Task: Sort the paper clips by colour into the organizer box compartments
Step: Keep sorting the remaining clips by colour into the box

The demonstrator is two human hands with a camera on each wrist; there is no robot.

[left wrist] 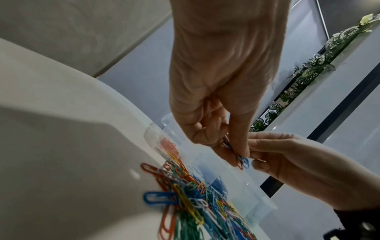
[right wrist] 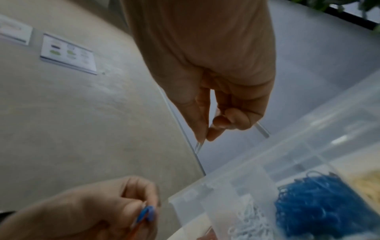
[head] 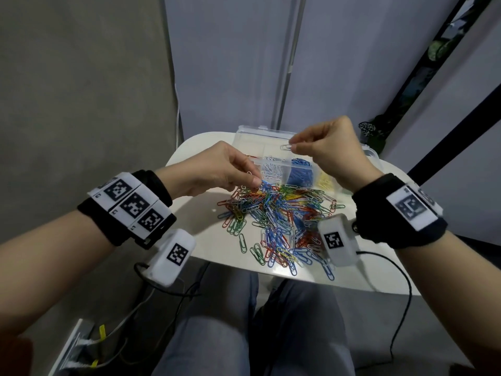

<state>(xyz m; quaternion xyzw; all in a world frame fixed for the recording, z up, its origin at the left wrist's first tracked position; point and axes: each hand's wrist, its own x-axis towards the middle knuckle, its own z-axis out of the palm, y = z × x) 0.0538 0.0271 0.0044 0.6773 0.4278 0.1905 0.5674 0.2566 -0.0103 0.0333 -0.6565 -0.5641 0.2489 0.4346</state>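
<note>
Right hand (head: pixel 328 147), upper centre of the head view, pinches a single white clip (head: pixel 286 147) between thumb and forefinger, held above the organizer box (head: pixel 372 154). The white compartment (head: pixel 271 169) sits just below it, left of the blue one (head: pixel 302 173). Left hand (head: pixel 217 169) has its fingertips clamped on a few blue and red clips (left wrist: pixel 242 160) at the top edge of the mixed pile (head: pixel 279 221). Best play: lower the white clip straight over its compartment before letting go, so it can't skip across the divider.

Black wristbands (head: pixel 151 185) with white tag blocks (head: pixel 130 204) — grey, perhaps denim, trousers (head: pixel 217 321).
</note>
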